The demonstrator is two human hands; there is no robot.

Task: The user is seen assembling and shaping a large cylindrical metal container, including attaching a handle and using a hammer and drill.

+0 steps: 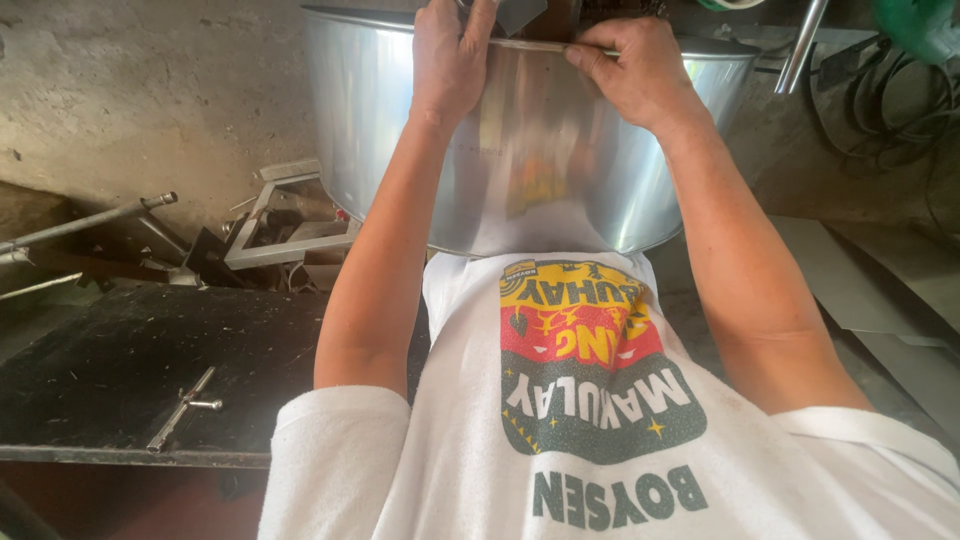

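Note:
A large shiny metal basin (560, 160) stands in front of me, its side wall mirroring my white printed shirt. My left hand (452, 55) lies over the near rim with the fingers curled down on it. My right hand (632, 65) pinches the same rim a little to the right, thumb along the edge. A dark metal piece (520, 12) shows at the rim between the two hands; whether either hand holds it I cannot tell. The inside of the basin is hidden.
A black work surface (120, 370) lies at the lower left with a small metal bar and bolt (183, 407) on it. Metal frames and rods (280, 225) are piled by the concrete wall at left. Grey sheet metal (870, 290) and dark cables (890, 110) are at right.

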